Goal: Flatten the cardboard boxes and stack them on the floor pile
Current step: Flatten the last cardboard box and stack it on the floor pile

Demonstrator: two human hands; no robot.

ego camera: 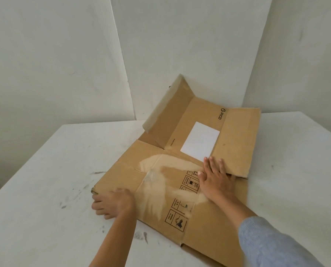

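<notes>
Right hand (215, 182) spread open, palm down, pressed on the middle of the collapsed cardboard box (166, 187), fingertips reaching the near corner of the white label (200, 141) and the near edge of the right flap (237, 141). Left hand (112, 203) at the near left edge of the box, fingers curled over the edge onto the white table (45, 170); gripping or merely steadying could not be told. Box lying almost flat on the table, printed handling symbols (177, 221) and a strip of clear tape (151, 177) facing up. Far left flap (166, 108) tilted upward, not yet pressed down; right flap slightly raised over the panel below. Flattening judged nearly done for this one box, with the raised flaps left to press. Stacking not begun: neither floor pile nor other boxes in view, only bare white walls (64, 54) behind the table.
</notes>
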